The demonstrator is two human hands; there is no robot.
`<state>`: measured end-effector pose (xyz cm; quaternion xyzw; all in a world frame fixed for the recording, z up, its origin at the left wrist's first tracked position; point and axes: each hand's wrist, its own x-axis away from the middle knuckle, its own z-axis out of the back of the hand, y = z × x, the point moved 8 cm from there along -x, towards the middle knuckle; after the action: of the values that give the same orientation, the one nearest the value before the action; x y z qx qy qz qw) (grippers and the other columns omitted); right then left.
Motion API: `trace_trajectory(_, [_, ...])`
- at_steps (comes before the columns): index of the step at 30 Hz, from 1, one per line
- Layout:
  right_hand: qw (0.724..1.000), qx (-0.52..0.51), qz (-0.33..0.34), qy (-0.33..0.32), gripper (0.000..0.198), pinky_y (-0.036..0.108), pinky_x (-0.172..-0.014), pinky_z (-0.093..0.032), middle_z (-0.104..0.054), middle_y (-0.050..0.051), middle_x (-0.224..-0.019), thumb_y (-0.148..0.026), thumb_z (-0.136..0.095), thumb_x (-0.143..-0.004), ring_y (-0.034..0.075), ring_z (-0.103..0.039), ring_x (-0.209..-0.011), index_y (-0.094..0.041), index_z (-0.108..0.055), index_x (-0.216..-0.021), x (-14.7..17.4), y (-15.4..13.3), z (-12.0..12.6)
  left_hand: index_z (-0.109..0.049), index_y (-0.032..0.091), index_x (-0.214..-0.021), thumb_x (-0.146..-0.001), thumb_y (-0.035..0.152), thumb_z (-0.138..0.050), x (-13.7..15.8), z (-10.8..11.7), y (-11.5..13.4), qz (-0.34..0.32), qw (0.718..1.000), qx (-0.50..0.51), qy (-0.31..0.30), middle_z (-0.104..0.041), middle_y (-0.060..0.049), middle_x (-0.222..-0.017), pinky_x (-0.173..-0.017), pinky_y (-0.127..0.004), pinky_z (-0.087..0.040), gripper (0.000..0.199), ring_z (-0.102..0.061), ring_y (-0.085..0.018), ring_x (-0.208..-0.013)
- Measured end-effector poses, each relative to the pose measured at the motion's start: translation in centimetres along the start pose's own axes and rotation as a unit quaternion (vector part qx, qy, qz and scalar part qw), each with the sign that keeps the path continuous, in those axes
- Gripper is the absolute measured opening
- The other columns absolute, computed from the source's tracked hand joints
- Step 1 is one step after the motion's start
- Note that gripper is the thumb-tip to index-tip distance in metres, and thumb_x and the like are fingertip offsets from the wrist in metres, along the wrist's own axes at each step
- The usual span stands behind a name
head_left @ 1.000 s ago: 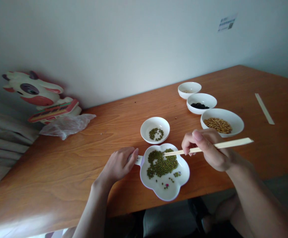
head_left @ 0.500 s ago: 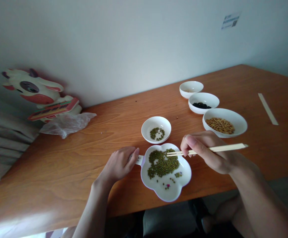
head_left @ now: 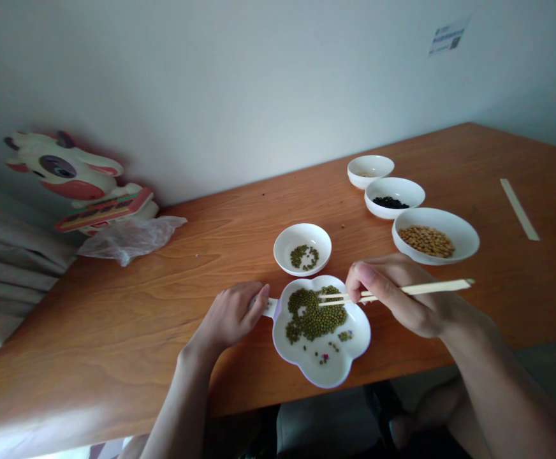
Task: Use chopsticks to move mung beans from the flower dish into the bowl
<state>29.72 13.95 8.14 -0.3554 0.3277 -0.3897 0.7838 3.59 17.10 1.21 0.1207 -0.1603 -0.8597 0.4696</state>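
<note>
My left hand (head_left: 234, 315) is closed round the handle of a white flower-shaped dish (head_left: 301, 368) with a lilac rim. Many green mung beans (head_left: 323, 322) lie in it, mostly heaped toward the far side, with a few scattered nearer me. In my right hand (head_left: 397, 293) is a pair of wooden chopsticks (head_left: 435, 287), their tips slightly apart over the heap. Whether a bean is between the tips I cannot tell. Just beyond the dish stands a round white bowl (head_left: 282, 252) with a smaller amount of mung beans in it.
At the right are a bowl (head_left: 464, 242) of tan beans, a bowl (head_left: 417, 194) of black beans and a bowl (head_left: 387, 166) with pale contents. A chopstick wrapper-like strip (head_left: 519, 209) lies farther right. A cow toy (head_left: 84, 178) and a clear plastic bag (head_left: 129, 239) sit at the left.
The chopstick tips have spread apart and shifted slightly left over the mung beans. My left hand stays on the dish handle.
</note>
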Motion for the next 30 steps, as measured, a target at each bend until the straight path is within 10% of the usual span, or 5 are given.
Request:
trace_trajectory(15, [0.999, -0.033, 0.012, 0.032, 0.059, 0.036, -0.068, -0.044, -0.069, 0.003, -0.073, -0.054, -0.031, -0.113, 0.019, -0.064, -0.068, -0.023, -0.068, -0.078, 0.3, 0.2, 0.8, -0.052, 0.021, -0.08, -0.114, 0.041, -0.037, 0.0, 0.1, 0.1, 0.0, 1.0, 0.002, 0.005, -0.063, -0.002, -0.076, -0.068, -0.031, -0.04, 0.043, -0.058, -0.017, -0.069])
trace_trajectory(25, [0.959, -0.104, 0.037, 0.261, 0.073, 0.042, -0.068, -0.043, -0.067, 0.008, -0.069, -0.072, -0.029, -0.105, 0.026, -0.062, -0.071, -0.027, -0.073, -0.069, -0.1, 0.2, 4.3, -0.051, 0.021, -0.08, -0.114, 0.041, -0.034, -0.1, 0.2, 0.3, -0.003, 1.0, 0.004, -0.003, -0.063, -0.002, -0.076, -0.068, -0.032, -0.041, 0.043, -0.058, -0.017, -0.07])
trace_trajectory(30, [0.961, -0.08, 0.018, 0.265, 0.075, 0.042, -0.07, -0.043, -0.068, 0.007, -0.073, -0.077, -0.026, -0.103, 0.025, -0.062, -0.073, -0.025, -0.073, -0.076, -1.4, 0.4, 3.6, -0.053, 0.021, -0.081, -0.114, 0.04, -0.036, -0.1, 0.3, 0.5, -0.004, 1.0, 0.0, -0.006, -0.065, -0.003, -0.079, -0.07, -0.033, -0.042, 0.042, -0.059, -0.017, -0.071])
